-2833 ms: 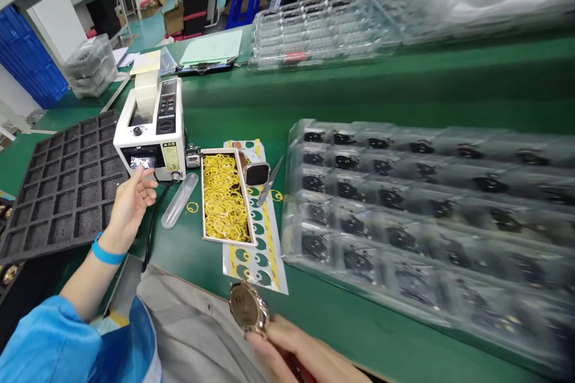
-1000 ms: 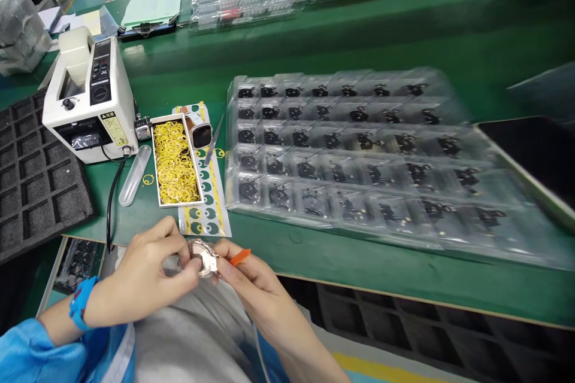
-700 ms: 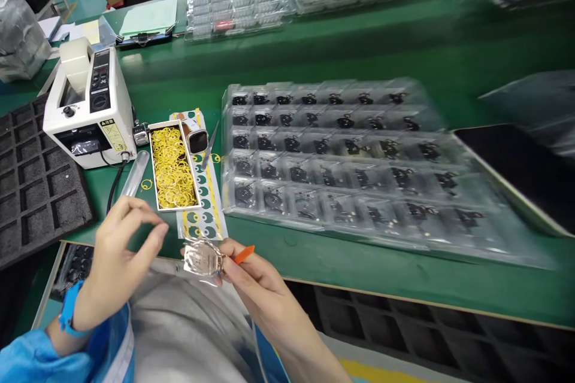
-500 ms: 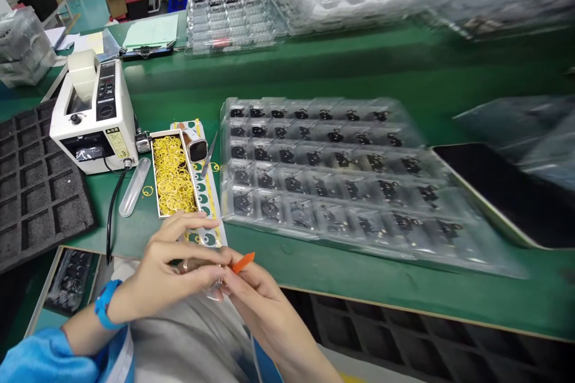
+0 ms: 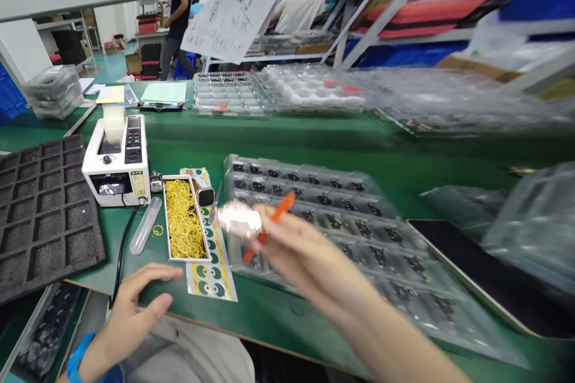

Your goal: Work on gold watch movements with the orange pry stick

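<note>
My right hand [image 5: 300, 251] is raised over the green table, blurred by motion. It is shut on a rose-gold watch case [image 5: 238, 220] and an orange stick [image 5: 275, 220]. Lower down at the table's front edge, my left hand [image 5: 137, 305] holds nothing; its fingers are loosely spread, next to a sheet of round stickers [image 5: 211, 263]. Just beyond it lies a narrow box of yellow rings [image 5: 183, 225]. A clear tray of black parts [image 5: 332, 203] lies under and behind my right hand.
A white tape dispenser [image 5: 117, 161] stands at the left with a black foam tray [image 5: 42, 203] beside it. A clear tube [image 5: 144, 226] and a smartwatch [image 5: 204, 191] lie by the ring box. More clear trays [image 5: 278, 88] line the far edge. A person stands far back.
My right hand has lifted the watch case and orange stick up and forward over the clear tray. My left hand has let go and dropped to the table edge. The view has tilted upward.
</note>
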`<state>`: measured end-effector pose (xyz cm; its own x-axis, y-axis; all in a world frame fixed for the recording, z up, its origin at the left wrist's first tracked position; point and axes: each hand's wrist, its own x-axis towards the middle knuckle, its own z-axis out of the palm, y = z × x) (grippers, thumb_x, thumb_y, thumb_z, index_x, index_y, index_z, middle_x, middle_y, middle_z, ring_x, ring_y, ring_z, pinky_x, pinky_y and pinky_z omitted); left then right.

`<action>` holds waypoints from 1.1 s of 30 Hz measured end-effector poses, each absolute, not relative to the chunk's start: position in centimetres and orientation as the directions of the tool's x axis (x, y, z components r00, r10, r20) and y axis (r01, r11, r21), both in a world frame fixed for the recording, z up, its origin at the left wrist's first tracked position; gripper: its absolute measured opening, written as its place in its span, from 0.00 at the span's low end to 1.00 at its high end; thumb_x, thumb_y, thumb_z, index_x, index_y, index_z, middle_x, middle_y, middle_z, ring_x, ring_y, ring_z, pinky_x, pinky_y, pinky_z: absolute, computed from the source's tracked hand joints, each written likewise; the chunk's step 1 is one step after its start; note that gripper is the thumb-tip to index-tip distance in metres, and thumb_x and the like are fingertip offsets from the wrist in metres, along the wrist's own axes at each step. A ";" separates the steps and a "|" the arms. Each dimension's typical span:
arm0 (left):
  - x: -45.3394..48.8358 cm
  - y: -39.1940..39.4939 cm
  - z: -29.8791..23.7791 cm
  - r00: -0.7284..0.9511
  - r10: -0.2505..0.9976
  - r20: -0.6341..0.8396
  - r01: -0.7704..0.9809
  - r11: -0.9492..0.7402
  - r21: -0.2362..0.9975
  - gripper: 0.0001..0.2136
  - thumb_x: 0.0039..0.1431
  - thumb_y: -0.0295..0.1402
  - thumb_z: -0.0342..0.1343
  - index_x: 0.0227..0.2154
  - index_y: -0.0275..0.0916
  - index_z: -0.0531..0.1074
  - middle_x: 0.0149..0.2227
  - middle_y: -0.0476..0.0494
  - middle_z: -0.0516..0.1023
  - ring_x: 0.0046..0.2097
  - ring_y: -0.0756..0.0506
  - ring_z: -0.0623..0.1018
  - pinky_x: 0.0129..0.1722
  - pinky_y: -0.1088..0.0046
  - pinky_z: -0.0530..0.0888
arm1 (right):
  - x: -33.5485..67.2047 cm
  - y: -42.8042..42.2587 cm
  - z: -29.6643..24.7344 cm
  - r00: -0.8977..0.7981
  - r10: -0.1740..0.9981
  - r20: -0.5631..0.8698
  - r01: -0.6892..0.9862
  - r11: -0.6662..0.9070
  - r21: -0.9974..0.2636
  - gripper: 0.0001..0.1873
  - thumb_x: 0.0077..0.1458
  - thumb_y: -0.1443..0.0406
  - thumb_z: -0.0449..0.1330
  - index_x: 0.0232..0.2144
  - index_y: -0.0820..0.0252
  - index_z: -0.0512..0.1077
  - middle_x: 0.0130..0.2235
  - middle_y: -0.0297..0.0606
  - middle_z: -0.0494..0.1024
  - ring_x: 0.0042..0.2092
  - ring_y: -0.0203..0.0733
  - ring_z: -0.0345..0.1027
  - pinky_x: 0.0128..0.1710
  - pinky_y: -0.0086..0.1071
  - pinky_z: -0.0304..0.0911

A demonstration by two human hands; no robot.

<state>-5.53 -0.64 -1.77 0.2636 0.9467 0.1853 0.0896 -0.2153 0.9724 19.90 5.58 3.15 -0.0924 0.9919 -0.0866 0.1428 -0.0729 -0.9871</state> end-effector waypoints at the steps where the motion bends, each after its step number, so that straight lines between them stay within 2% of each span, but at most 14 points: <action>1: -6.5 -1.0 -1.9 0.223 0.960 0.168 0.096 -0.193 0.976 0.09 0.63 0.37 0.59 0.41 0.43 0.82 0.42 0.39 0.85 0.46 0.40 0.82 0.48 0.65 0.77 | 20.8 8.6 3.9 -0.057 0.998 -0.030 0.454 -0.001 -0.891 0.29 0.60 0.40 0.50 0.30 0.57 0.72 0.31 0.38 0.76 0.34 0.42 0.72 0.33 0.35 0.69; 4: -9.2 -2.3 -2.6 0.093 0.994 0.059 0.037 -0.063 0.997 0.11 0.60 0.42 0.61 0.31 0.40 0.82 0.32 0.40 0.84 0.35 0.41 0.82 0.37 0.67 0.78 | 22.1 17.8 5.3 -0.016 1.000 -0.009 0.710 0.006 -0.704 0.22 0.66 0.50 0.53 0.35 0.62 0.75 0.36 0.38 0.77 0.37 0.42 0.73 0.39 0.37 0.70; 6: -10.8 -3.4 -3.2 -0.017 0.999 -0.042 -0.058 0.041 0.997 0.15 0.55 0.47 0.64 0.28 0.39 0.82 0.28 0.41 0.82 0.29 0.42 0.79 0.30 0.69 0.76 | 21.9 22.6 5.4 0.012 1.000 -0.006 0.837 -0.014 -0.547 0.16 0.65 0.57 0.59 0.47 0.63 0.73 0.46 0.40 0.77 0.43 0.42 0.74 0.43 0.41 0.72; 8: -12.3 -4.4 -4.0 -0.188 0.973 -0.134 -0.150 0.106 0.983 0.18 0.48 0.50 0.68 0.24 0.37 0.80 0.25 0.41 0.80 0.25 0.44 0.77 0.24 0.72 0.73 | 21.0 25.7 4.9 0.024 0.999 0.035 0.922 -0.009 -0.386 0.18 0.64 0.59 0.60 0.53 0.61 0.70 0.53 0.43 0.74 0.49 0.45 0.73 0.48 0.45 0.72; 11: -14.6 -5.7 -5.7 -0.444 0.856 -0.266 -0.258 0.162 0.953 0.23 0.39 0.54 0.71 0.21 0.35 0.79 0.22 0.41 0.79 0.23 0.45 0.75 0.20 0.74 0.69 | 19.0 27.4 3.3 -0.017 0.993 0.114 0.982 0.038 -0.187 0.20 0.64 0.59 0.61 0.55 0.63 0.69 0.55 0.46 0.73 0.51 0.48 0.72 0.49 0.46 0.71; 13: -16.4 -6.3 -7.1 -0.545 0.766 -0.341 -0.319 0.186 0.929 0.26 0.34 0.56 0.72 0.22 0.35 0.79 0.21 0.40 0.79 0.23 0.44 0.76 0.19 0.74 0.68 | 17.6 27.3 2.2 -0.072 0.986 0.149 0.992 0.087 -0.094 0.20 0.64 0.59 0.61 0.54 0.63 0.69 0.54 0.46 0.73 0.51 0.47 0.72 0.49 0.46 0.71; 15: -18.2 -6.7 -8.3 -0.615 0.680 -0.400 -0.382 0.186 0.905 0.28 0.31 0.56 0.73 0.27 0.36 0.79 0.24 0.41 0.81 0.26 0.42 0.78 0.19 0.73 0.71 | 16.5 26.6 1.4 -0.142 0.975 0.174 0.988 0.149 -0.029 0.19 0.64 0.59 0.61 0.54 0.61 0.69 0.54 0.45 0.74 0.50 0.47 0.72 0.49 0.46 0.72; 17: -20.0 -6.9 -9.2 -0.655 0.623 -0.428 -0.443 0.141 0.885 0.28 0.32 0.55 0.73 0.31 0.37 0.78 0.29 0.41 0.84 0.30 0.41 0.81 0.23 0.71 0.75 | 15.8 25.5 0.8 -0.217 0.957 0.194 0.976 0.219 0.011 0.19 0.64 0.59 0.60 0.54 0.61 0.70 0.54 0.44 0.74 0.50 0.46 0.73 0.48 0.46 0.72; 19: -21.3 -6.7 -9.3 -0.678 0.601 -0.424 -0.494 0.054 0.868 0.26 0.37 0.55 0.71 0.31 0.39 0.76 0.32 0.42 0.84 0.35 0.40 0.82 0.29 0.70 0.79 | 15.8 24.0 0.6 -0.284 0.935 0.211 0.958 0.283 0.035 0.18 0.65 0.59 0.60 0.53 0.61 0.70 0.53 0.44 0.74 0.49 0.46 0.73 0.48 0.45 0.72; 22: -22.4 -5.8 -8.1 -0.715 0.565 -0.412 -0.542 -0.075 0.837 0.17 0.52 0.50 0.64 0.30 0.42 0.73 0.33 0.48 0.83 0.39 0.43 0.82 0.37 0.70 0.80 | 16.5 21.5 0.7 -0.363 0.904 0.225 0.931 0.362 0.047 0.16 0.65 0.60 0.60 0.51 0.61 0.71 0.50 0.42 0.76 0.48 0.44 0.73 0.47 0.44 0.72; 25: -22.3 -4.0 -5.6 -0.760 0.468 -0.451 -0.578 -0.170 0.798 0.06 0.64 0.39 0.56 0.36 0.44 0.75 0.32 0.54 0.83 0.40 0.47 0.80 0.41 0.72 0.79 | 16.7 19.7 0.8 -0.453 0.862 0.228 0.889 0.457 0.038 0.11 0.67 0.63 0.57 0.49 0.61 0.73 0.47 0.42 0.77 0.48 0.43 0.74 0.46 0.39 0.72; 27: -21.8 -3.0 -3.6 -0.776 0.409 -0.480 -0.597 -0.234 0.767 0.07 0.64 0.29 0.53 0.38 0.45 0.76 0.30 0.57 0.83 0.41 0.49 0.80 0.40 0.76 0.79 | 16.0 19.2 0.8 -0.524 0.821 0.228 0.846 0.533 0.029 0.12 0.67 0.63 0.56 0.50 0.59 0.73 0.48 0.43 0.77 0.50 0.43 0.73 0.47 0.38 0.71; 30: -21.4 -2.6 -1.0 -0.798 0.361 -0.483 -0.590 -0.299 0.750 0.14 0.60 0.19 0.50 0.36 0.44 0.77 0.28 0.58 0.83 0.42 0.50 0.81 0.35 0.81 0.78 | 14.1 19.5 0.3 -0.607 0.761 0.229 0.785 0.620 0.019 0.16 0.65 0.60 0.59 0.54 0.58 0.71 0.54 0.43 0.74 0.51 0.45 0.72 0.50 0.43 0.71; 33: -21.6 -4.4 0.8 -0.883 0.328 -0.337 -0.446 -0.353 0.823 0.17 0.56 0.18 0.47 0.36 0.44 0.77 0.30 0.58 0.85 0.42 0.49 0.82 0.29 0.81 0.79 | 12.2 20.4 -0.5 -0.635 0.735 0.237 0.758 0.652 0.005 0.18 0.65 0.59 0.59 0.54 0.58 0.70 0.55 0.44 0.73 0.51 0.46 0.72 0.50 0.46 0.71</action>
